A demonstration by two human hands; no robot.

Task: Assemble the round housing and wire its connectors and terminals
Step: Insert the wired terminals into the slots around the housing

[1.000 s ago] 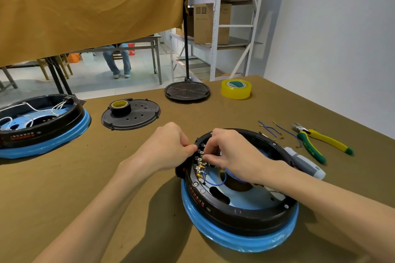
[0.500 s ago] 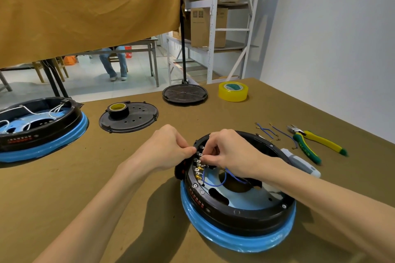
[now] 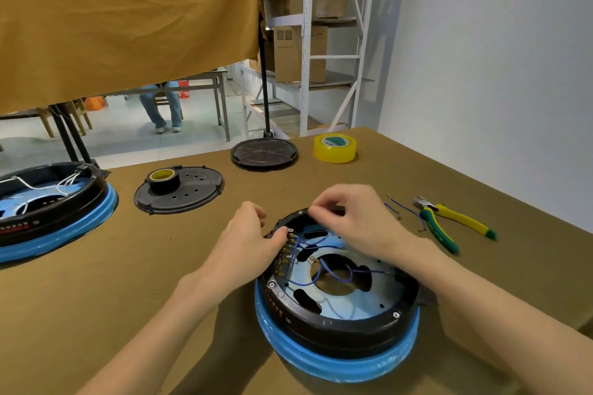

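The round housing (image 3: 337,327), black on a blue ring, lies near the table's front, open side up. Inside, thin blue wires (image 3: 303,282) run from a row of terminals (image 3: 286,250) on its left inner wall across the metal plate. My left hand (image 3: 247,244) grips the left rim, its thumb tip against the top terminal. My right hand (image 3: 349,218) hovers over the far rim with fingers curled and fingertips close together; nothing shows between them.
Loose blue wires (image 3: 404,210) and yellow-green pliers (image 3: 449,224) lie to the right. Behind are a yellow tape roll (image 3: 335,147), a black disc (image 3: 264,154), and a black cover (image 3: 189,196) carrying a small tape roll (image 3: 163,179). A second housing (image 3: 48,205) sits far left.
My right hand has lifted off the terminals and moved back to the right, over the far rim. The blue wires it covered now show. My left hand stays on the left rim.
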